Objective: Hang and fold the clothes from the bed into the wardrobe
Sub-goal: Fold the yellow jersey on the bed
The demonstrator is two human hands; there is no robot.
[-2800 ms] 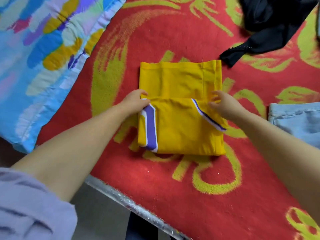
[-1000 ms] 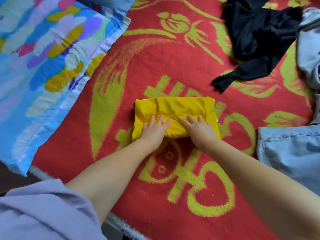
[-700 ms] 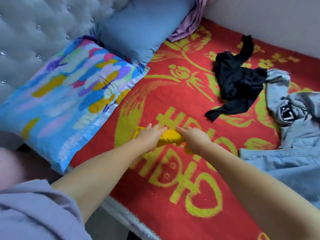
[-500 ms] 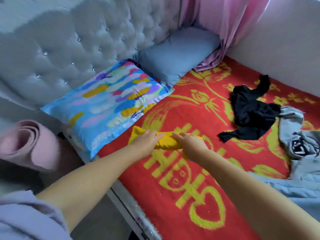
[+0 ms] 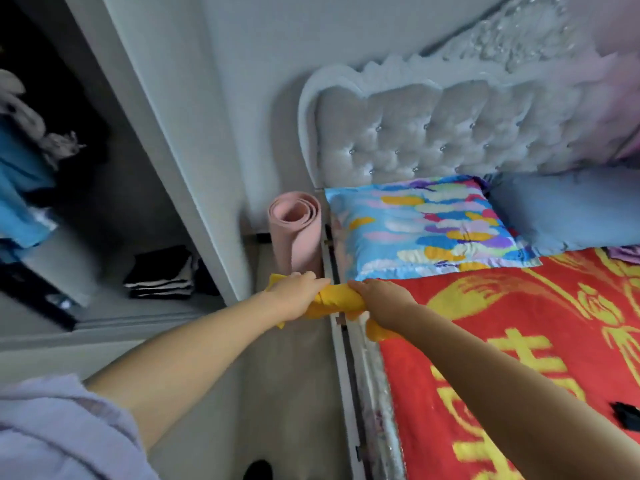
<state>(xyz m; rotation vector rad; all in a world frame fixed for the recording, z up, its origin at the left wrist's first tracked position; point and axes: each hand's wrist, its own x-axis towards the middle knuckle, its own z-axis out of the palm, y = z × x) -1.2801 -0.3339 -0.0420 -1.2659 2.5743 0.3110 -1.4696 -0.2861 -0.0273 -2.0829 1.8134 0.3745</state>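
A: Head view. Folded yellow garment (image 5: 341, 299) off the bed (image 5: 519, 341), held in the air over the bed's edge and the floor gap. Left hand (image 5: 298, 296) wraps its left end, fingers curled over the top; right hand (image 5: 379, 299) does the same at the right end. Both grips closed on the cloth.

B: Step in hand?

A: Carry, I judge. The fold looks done; the bundle is between bed and wardrobe (image 5: 104, 202). Wardrobe stands open at left, a dark folded stack (image 5: 161, 275) on its low shelf, blue clothing (image 5: 20, 195) hanging above.

B: Next move calls for what?

A: Swing left past the wardrobe's white frame (image 5: 180, 168) and the rolled pink mat (image 5: 296, 230), keep the bundle level so it doesn't unfold, set it on or beside the stack. A black garment (image 5: 627, 415) lies on the bed.
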